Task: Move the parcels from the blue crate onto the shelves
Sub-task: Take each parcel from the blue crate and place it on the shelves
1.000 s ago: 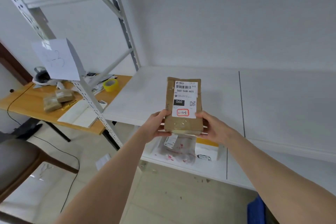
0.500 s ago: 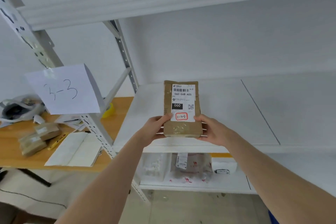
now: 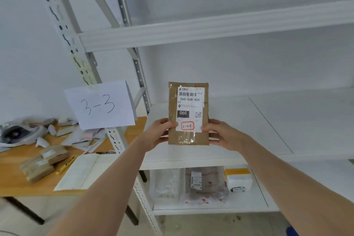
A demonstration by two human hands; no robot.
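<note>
A flat brown parcel (image 3: 173,120) with a white shipping label reading 060-06B-A05 is held upright in front of me, above the front of a white shelf (image 3: 239,126). My left hand (image 3: 159,132) grips its left edge and my right hand (image 3: 222,134) grips its right edge, thumbs on the front. A paper sign reading 3-3 (image 3: 101,104) hangs on the shelf post to the left. The blue crate shows only as a blue corner (image 3: 292,232) at the bottom right.
The shelf below holds a clear-wrapped parcel (image 3: 206,186), a white bag (image 3: 165,184) and a small white-and-yellow box (image 3: 238,180). Another white shelf beam (image 3: 210,30) runs overhead. A wooden table (image 3: 13,182) at the left carries brown packets, papers and a helmet-like object.
The view has tilted upward and the parcel has risen with both hands; the upper shelf beam and the 3-3 sign now sit lower in view. Both hands keep their hold.
</note>
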